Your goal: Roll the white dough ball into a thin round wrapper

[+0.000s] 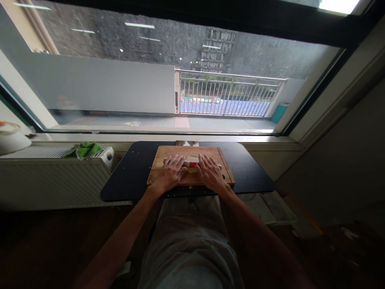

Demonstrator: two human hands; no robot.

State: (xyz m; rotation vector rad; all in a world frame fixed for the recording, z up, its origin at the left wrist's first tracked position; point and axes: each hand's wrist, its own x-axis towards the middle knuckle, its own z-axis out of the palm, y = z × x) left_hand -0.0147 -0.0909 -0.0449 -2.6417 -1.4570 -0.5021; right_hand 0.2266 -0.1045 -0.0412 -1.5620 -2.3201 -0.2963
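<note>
Red and white band a pin (192, 164) over pale dough (193, 170), brown board (168, 151) and black table (252, 172); a green cloth (88, 149) brightens nine o'clock.

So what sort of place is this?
Indoors, perhaps a room used for making food: a rolling pin lies across a wooden board, and a radiator stands below the large window. Whether it is a home, I cannot tell.

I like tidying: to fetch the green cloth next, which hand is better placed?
Probably the left hand: it's nearer the green cloth, on the radiator to the left. The right hand is farther away. Both rest on the rolling pin.
</note>
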